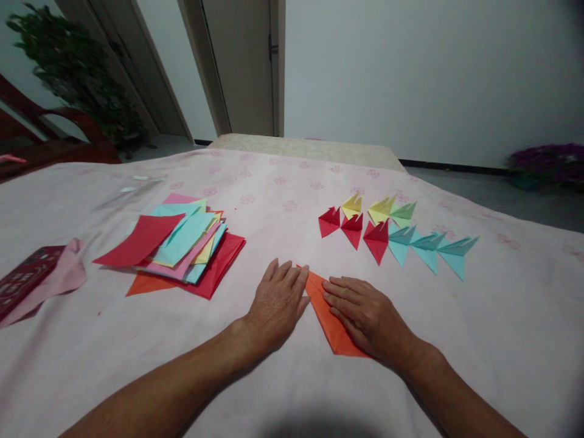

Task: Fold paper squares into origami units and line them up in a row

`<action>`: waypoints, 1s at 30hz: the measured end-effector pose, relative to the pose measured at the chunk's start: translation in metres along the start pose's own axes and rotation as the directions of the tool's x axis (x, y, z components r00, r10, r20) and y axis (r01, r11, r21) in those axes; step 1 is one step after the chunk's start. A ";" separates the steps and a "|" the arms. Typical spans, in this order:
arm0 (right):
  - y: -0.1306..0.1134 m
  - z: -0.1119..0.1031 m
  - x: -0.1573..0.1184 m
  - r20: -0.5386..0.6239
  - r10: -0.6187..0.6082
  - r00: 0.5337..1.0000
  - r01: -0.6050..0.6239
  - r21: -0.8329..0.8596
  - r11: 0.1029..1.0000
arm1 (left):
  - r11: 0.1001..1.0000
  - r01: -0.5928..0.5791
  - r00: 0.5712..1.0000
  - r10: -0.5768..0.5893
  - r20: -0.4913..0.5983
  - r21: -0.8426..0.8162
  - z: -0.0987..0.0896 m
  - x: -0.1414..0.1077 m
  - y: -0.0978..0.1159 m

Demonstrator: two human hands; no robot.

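An orange folded paper (332, 325) lies on the cloth, narrow at its far tip and wider toward me. My left hand (279, 299) rests flat at the tip's left side, fingers stretched out, its fingertips touching the tip. My right hand (368, 313) lies flat over the paper's right part and hides some of it. Neither hand grips anything. To the left is a loose stack of coloured sheets, with a red sheet (142, 240) and a light blue one (189, 234) near the top. Folded paper figures, red (376, 240), yellow (381, 210), green (403, 213) and blue (457, 254), stand at the right.
A pink floral cloth (274, 401) covers the table. At the far left lies a dark red packet (27, 277) beside crumpled pink material (68, 274). A wooden chair (86, 143), a leafy plant (73, 67) and purple flowers (547, 161) stand beyond the table.
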State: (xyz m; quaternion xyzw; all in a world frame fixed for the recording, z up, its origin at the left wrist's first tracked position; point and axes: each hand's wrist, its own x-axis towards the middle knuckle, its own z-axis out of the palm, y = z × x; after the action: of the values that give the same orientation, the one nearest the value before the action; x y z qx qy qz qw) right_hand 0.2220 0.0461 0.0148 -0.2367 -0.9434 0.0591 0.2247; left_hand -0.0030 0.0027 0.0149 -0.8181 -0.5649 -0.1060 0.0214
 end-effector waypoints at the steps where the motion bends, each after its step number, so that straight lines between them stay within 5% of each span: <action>1: 0.000 0.001 0.000 0.005 0.001 1.000 -0.001 -0.005 1.000 | 1.000 0.003 1.000 -0.003 0.005 0.011 0.000 0.001 0.000; 30: 0.002 0.004 -0.002 -0.016 -0.028 0.999 0.027 -0.020 0.999 | 0.996 0.072 0.997 -0.071 -0.012 0.050 -0.002 0.016 -0.001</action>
State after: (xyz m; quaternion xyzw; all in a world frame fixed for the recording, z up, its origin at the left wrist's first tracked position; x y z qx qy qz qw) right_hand 0.2230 0.0470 0.0102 -0.2264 -0.9452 0.0448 0.2308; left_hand 0.0010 0.0179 0.0203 -0.7959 -0.5963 -0.0967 0.0413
